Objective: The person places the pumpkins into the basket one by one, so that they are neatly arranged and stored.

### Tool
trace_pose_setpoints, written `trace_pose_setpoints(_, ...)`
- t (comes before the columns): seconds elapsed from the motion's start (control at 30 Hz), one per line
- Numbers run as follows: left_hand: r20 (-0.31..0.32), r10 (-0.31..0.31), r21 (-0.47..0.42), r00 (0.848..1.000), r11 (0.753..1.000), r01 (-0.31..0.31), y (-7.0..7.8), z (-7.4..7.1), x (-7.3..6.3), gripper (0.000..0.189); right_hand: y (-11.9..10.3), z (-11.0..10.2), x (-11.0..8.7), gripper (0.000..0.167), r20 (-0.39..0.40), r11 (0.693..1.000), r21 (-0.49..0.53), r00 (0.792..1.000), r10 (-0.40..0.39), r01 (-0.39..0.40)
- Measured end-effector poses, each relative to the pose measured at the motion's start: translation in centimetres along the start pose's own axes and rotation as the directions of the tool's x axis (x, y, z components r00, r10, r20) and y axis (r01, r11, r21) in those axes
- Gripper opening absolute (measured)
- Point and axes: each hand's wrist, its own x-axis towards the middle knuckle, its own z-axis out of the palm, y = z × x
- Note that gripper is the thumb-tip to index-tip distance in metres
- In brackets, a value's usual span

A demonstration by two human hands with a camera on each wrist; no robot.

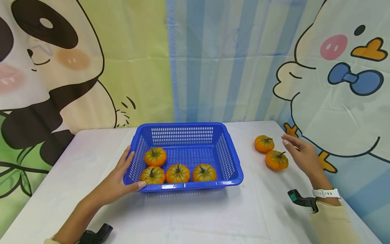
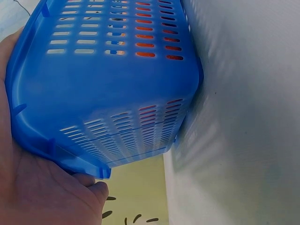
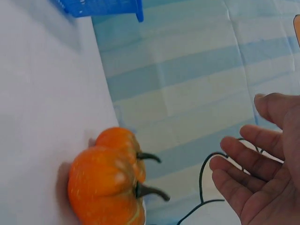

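My left hand (image 1: 117, 181) holds the front-left corner of a blue plastic basket (image 1: 195, 185), thumb over the front rim and fingers along the left rim. In the left wrist view, the palm (image 2: 51, 187) lies against the outside of the basket's rim. Several small orange pumpkins sit inside, toward the left and front, one being the front-right pumpkin (image 1: 204, 173). My right hand (image 1: 304, 157) hovers just right of two more pumpkins, the farther one (image 1: 264, 143) and the nearer one (image 1: 276, 160). Nothing is in it; its fingers (image 3: 253, 157) are loosely bent, apart from the stems.
A white cloth covers the table (image 1: 195, 217). Behind it hangs a printed curtain (image 1: 213, 61) with a panda at left and a white bird at right. A black strap mount sits at each wrist, and a white band (image 1: 326, 193) circles the right one.
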Motion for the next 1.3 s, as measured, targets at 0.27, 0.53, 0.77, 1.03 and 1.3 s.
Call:
trace_pose_setpoints(0.27,-0.002,0.019,-0.014,1.000,1.000,-0.019,0.1,-0.1,0.0,0.106,2.9,0.0,-0.2,0.067,-0.021,0.995,-0.020,0.995,0.102,-0.102)
trace_pose_setpoints(0.53,0.003,0.009,-0.008,1.000,1.000,-0.009,0.0,-0.1,-0.1,0.106,5.2,0.7,-0.2,0.080,0.061,0.987,-0.019,0.985,0.160,-0.159)
trace_pose_setpoints(0.77,-0.004,0.013,-0.006,1.000,1.000,-0.013,-0.1,-0.2,-0.1,0.106,6.3,1.4,-0.3,0.087,0.188,0.978,-0.019,0.960,0.210,-0.210)
trace_pose_setpoints(1.03,-0.004,0.018,-0.022,1.000,1.000,-0.019,-0.1,-0.1,-0.1,0.106,7.0,1.7,-0.4,0.090,0.327,0.969,-0.004,0.916,0.234,-0.246)
trace_pose_setpoints(1.3,-0.008,0.027,-0.006,1.000,1.000,-0.027,-0.1,-0.1,-0.1,0.105,7.8,2.4,-0.3,0.088,0.327,0.969,-0.005,0.915,0.237,-0.249)
